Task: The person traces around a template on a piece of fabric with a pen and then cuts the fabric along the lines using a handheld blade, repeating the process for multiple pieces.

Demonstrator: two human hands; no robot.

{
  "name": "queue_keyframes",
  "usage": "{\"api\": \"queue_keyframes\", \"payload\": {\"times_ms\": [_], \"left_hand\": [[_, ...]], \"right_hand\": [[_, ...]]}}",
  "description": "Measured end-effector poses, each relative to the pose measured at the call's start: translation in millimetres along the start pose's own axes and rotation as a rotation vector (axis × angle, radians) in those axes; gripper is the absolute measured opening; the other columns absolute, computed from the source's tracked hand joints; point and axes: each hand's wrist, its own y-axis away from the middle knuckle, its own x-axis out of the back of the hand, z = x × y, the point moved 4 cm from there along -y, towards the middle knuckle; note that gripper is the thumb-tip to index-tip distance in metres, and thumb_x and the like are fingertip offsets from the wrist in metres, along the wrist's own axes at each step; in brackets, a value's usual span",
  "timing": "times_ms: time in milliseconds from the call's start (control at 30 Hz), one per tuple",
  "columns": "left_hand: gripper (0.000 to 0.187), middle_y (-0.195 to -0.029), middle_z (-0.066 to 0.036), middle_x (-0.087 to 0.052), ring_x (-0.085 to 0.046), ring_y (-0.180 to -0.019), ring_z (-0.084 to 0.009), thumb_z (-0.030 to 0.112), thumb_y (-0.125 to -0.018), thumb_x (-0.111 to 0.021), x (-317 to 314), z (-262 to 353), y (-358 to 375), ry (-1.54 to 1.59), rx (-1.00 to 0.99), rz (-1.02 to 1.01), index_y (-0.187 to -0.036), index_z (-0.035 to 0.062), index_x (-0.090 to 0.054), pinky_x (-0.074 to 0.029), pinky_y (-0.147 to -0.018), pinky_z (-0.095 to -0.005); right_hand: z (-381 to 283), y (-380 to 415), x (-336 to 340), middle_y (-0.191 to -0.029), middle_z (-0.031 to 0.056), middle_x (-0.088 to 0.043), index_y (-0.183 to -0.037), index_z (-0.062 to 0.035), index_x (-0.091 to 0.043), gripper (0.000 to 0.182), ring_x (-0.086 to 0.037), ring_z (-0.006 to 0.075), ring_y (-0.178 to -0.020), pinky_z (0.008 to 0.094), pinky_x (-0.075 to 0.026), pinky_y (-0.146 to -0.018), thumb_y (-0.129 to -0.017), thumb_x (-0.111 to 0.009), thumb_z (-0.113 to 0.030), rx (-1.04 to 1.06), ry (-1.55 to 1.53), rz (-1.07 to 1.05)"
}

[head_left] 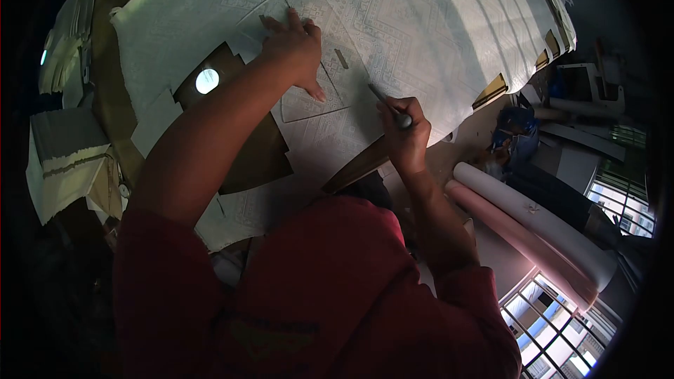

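A white cloth [414, 35] with a raised geometric pattern is spread over the work table. On it lies a pale, flat template [319, 17] with straight edges and a small slot, its surface nearly matching the cloth. My left hand [295, 52] presses flat on the template, fingers and thumb spread. To its right, my right hand [407, 130] is closed round a dark pen-like tool [379, 92] with a rounded grey end. The tool's tip points at the template's right edge. Whether it is a marker or a blade I cannot tell.
Below my left forearm, a dark brown area [256, 161] with stepped edges breaks the cloth. A white roll [533, 217] and a pink roll [519, 242] lean at the right by a barred window [547, 316]. Stacked sheets [67, 140] stand at the left.
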Motion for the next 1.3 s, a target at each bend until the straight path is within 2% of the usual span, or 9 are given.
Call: {"api": "queue_keyframes", "payload": {"times_ms": [200, 333, 400, 500, 600, 733, 933, 1000, 1300], "left_hand": [[0.15, -0.167, -0.038, -0.014, -0.027, -0.144, -0.0695, 0.062, -0.053, -0.099, -5.3, -1.1, -5.6, -0.015, -0.032, -0.005, -0.161, -0.0049, -0.021, -0.049, -0.108, -0.0659], [0.149, -0.166, -0.039, -0.017, -0.029, -0.142, -0.07, 0.063, -0.052, -0.099, -2.3, -2.6, 1.1, -0.008, -0.007, 0.016, -0.16, -0.0049, -0.023, -0.049, -0.108, -0.0643], [0.146, -0.161, -0.046, -0.019, -0.032, -0.139, -0.0724, 0.065, -0.055, -0.095, -0.8, -3.5, 3.5, -0.032, -0.066, 0.046, -0.159, -0.0094, -0.024, -0.04, -0.117, -0.0614], [0.143, -0.166, -0.04, -0.015, -0.028, -0.143, -0.0696, 0.061, -0.056, -0.096, -0.1, -5.2, 8.4, -0.011, -0.059, 0.06, -0.161, -0.0045, -0.023, -0.041, -0.118, -0.0596], [0.145, -0.165, -0.037, -0.021, -0.034, -0.142, -0.0665, 0.063, -0.051, -0.098, -2.9, -5.6, 9.6, -0.01, -0.05, 0.121, -0.16, -0.0025, -0.027, -0.049, -0.112, -0.0558], [0.144, -0.167, -0.035, -0.019, -0.031, -0.145, -0.0653, 0.06, -0.052, -0.099, -1.6, -4.4, 10.5, 0.015, -0.018, 0.092, -0.16, -0.0005, -0.026, -0.049, -0.113, -0.0566], [0.14, -0.169, -0.03, -0.015, -0.025, -0.15, -0.0608, 0.055, -0.054, -0.1, 4.8, 0.0, 11.2, 0.003, 0.033, 0.024, -0.161, 0.0018, -0.025, -0.049, -0.114, -0.0576], [0.141, -0.172, -0.027, -0.01, -0.02, -0.153, -0.0574, 0.05, -0.056, -0.1, 5.3, 0.4, 11.2, 0.039, 0.058, -0.023, -0.163, 0.0054, -0.021, -0.042, -0.119, -0.0571], [0.138, -0.172, -0.026, -0.012, -0.021, -0.154, -0.0554, 0.049, -0.058, -0.1, 5.1, 1.9, 10.7, 0.023, 0.068, -0.014, -0.163, 0.0054, -0.021, -0.048, -0.115, -0.0558]], "right_hand": [[5.6, -4.1, -15.2, -0.098, 0.0052, -0.073, -0.103, -0.0014, -0.068, 0.014, -0.065, 0.0106, -0.092, 0.0272, -0.052, -0.086, -0.094, -0.078, -0.002, 0.099, -0.131, 0.063], [-12.2, -29.8, 5.5, -0.102, 0.0053, -0.074, -0.105, -0.0019, -0.069, 0.015, -0.066, 0.011, -0.096, 0.0272, -0.052, -0.091, -0.093, -0.078, -0.002, 0.004, -0.043, -0.13], [-4.0, -52.0, 13.3, -0.108, 0.0064, -0.074, -0.107, -0.0021, -0.07, 0.016, -0.07, 0.0151, -0.108, 0.0295, -0.053, -0.097, -0.093, -0.075, 0.004, 0.07, -0.086, -0.284], [2.0, -83.4, 21.4, -0.102, 0.0065, -0.074, -0.105, -0.0024, -0.069, 0.016, -0.069, 0.0139, -0.098, 0.0284, -0.054, -0.089, -0.092, -0.078, 0.001, 0.164, -0.236, -0.448], [3.7, -109.5, 26.8, -0.103, 0.0042, -0.075, -0.106, -0.0034, -0.069, 0.017, -0.069, 0.0131, -0.1, 0.0284, -0.054, -0.092, -0.092, -0.077, 0.003, 0.182, -0.25, -0.61], [-3.0, -136.1, 27.2, -0.101, 0.0029, -0.075, -0.104, -0.0037, -0.07, 0.015, -0.07, 0.0124, -0.097, 0.0291, -0.055, -0.089, -0.092, -0.076, 0.003, 0.252, -0.165, -0.869], [-14.1, -160.0, 19.5, -0.095, 0.0036, -0.076, -0.101, -0.0057, -0.073, 0.015, -0.073, 0.0158, -0.09, 0.0315, -0.056, -0.078, -0.089, -0.078, 0.002, 0.397, -0.164, -1.035], [-17.4, -167.8, 16.7, -0.098, 0.0057, -0.077, -0.102, -0.0041, -0.073, 0.017, -0.074, 0.0181, -0.093, 0.0322, -0.057, -0.081, -0.088, -0.077, 0.005, 0.469, -0.111, -1.088], [-27.7, -178.0, 2.5, -0.097, 0.0075, -0.078, -0.099, -0.0036, -0.072, 0.016, -0.077, 0.023, -0.093, 0.035, -0.059, -0.081, -0.087, -0.077, 0.004, 0.623, -0.035, -1.233]]}}
